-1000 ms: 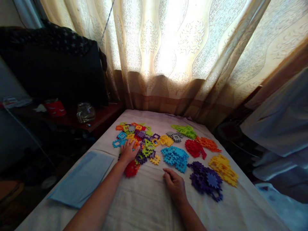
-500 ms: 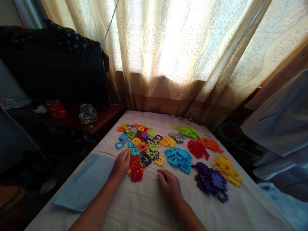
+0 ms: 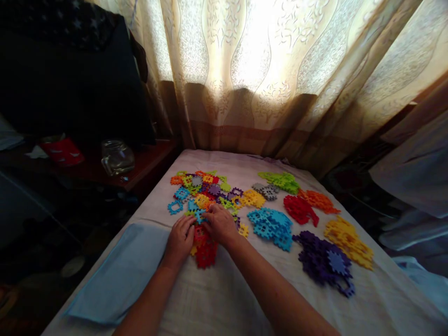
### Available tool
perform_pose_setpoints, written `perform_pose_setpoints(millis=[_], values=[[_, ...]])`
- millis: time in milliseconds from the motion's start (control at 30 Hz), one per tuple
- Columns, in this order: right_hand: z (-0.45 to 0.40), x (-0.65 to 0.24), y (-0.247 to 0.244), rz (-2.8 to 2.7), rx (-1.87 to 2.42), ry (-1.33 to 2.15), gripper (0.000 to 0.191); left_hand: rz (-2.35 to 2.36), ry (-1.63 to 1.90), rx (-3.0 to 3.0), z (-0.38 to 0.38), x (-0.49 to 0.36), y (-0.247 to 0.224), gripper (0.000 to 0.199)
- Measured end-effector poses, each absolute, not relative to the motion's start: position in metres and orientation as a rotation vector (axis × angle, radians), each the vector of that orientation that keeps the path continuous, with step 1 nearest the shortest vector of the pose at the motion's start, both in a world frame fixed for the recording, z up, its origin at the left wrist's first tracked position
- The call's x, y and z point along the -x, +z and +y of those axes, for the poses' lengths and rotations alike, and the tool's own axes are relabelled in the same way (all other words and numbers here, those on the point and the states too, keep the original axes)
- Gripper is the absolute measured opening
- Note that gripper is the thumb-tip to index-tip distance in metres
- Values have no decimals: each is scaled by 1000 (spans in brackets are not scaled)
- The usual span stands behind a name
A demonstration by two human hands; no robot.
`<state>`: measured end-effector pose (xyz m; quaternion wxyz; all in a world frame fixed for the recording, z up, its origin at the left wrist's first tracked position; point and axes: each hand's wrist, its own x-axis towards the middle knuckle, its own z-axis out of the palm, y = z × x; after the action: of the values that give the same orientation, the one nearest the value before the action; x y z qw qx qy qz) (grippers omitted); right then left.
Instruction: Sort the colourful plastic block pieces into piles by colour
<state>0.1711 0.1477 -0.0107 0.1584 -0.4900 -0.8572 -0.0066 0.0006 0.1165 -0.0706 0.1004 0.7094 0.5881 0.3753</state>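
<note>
A mixed heap of notched plastic building pieces (image 3: pixel 214 190) in many colours lies on the cloth-covered surface. My right hand (image 3: pixel 223 224) reaches over the front of this heap, its fingers bent onto a light-blue piece (image 3: pixel 200 215). Close beside it, my left hand (image 3: pixel 181 234) rests at the heap's left front edge, fingers stretched toward the same blue piece. Red pieces (image 3: pixel 206 254) lie just in front of and partly under my right hand. To the right are single-colour piles: blue (image 3: pixel 271 226), purple (image 3: pixel 324 261), red (image 3: pixel 300 210) and yellow (image 3: pixel 350 242).
Lime-green (image 3: pixel 280 181), orange (image 3: pixel 319 200) and grey pieces (image 3: pixel 266 190) sit farther back. A folded pale-blue cloth (image 3: pixel 119 275) lies at left. Beyond it, a side table (image 3: pixel 154 161) carries a glass jar (image 3: pixel 118 157) and a dark screen (image 3: pixel 77 88). Curtains (image 3: pixel 227 116) hang behind.
My right hand has moved left and forward from the bare cloth onto the heap, to the blue piece. My left hand stays at the heap's edge. The view has shifted slightly.
</note>
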Motion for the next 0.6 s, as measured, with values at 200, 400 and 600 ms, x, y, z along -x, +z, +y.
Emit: perform_pose_setpoints(millis=[200, 400, 600], values=[[152, -170, -29, -2471, 1301, -110, 13, 1755, 1194, -2075, 114, 5, -81, 37], [150, -167, -47, -2207, 1232, -7, 14, 1775, 1288, -2124, 111, 10, -90, 40], [143, -184, -32, -1929, 1352, 54, 19, 1710, 1273, -2230, 114, 8, -84, 40]])
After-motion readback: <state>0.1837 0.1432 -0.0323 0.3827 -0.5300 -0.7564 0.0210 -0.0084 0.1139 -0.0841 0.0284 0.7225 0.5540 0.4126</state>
